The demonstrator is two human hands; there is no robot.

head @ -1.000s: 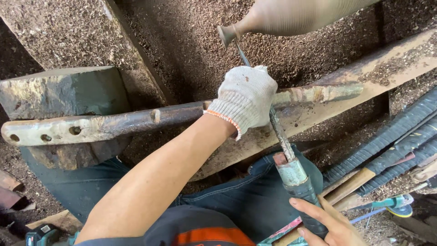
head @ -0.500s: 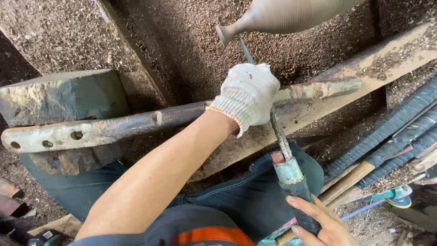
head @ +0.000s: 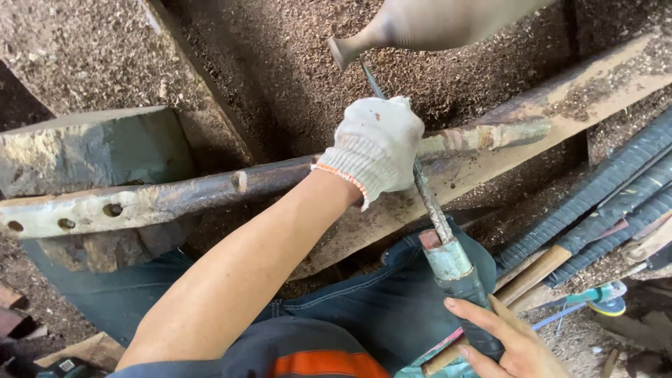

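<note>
Sawdust-strewn ground — rusty, holed metal bar under gloved left hand.

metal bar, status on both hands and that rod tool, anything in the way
Left hand, gloved, clamped on metal bar. Right hand, bare, gripping rod tool by its handle. Blurred grey object overhangs the rod's far end.

The left arm reaches forward, bare to the wrist, with the left hand in a white knit glove, fingers curled down in a closed grip. The right hand is bare, low at the frame's bottom, fingers wrapped loosely, index finger extended.
</note>
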